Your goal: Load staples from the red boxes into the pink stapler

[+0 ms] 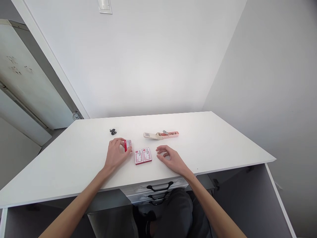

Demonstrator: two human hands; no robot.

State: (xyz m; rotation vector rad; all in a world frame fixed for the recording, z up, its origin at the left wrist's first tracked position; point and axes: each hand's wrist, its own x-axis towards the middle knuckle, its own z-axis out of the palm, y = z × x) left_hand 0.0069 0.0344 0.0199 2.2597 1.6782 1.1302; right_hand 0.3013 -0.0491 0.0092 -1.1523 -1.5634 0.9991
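Observation:
My left hand is closed on a small red-and-white box, pinched between thumb and fingers just above the white tabletop or resting on it; I cannot tell which. Beside it, to the right, two similar flat boxes lie side by side, white-topped with red edges and printed labels. My right hand rests near the table's front, fingers curved and apart, with nothing in it; the pair of boxes is just to its left. Farther back lies a long, narrow pink-and-white case, opened out, with small metal pieces in its pink half.
A small black object with a metallic part lies behind my left hand. The white table meets a wall at the back. Drawers with black handles sit under the front edge, by my knees. At left is a doorway.

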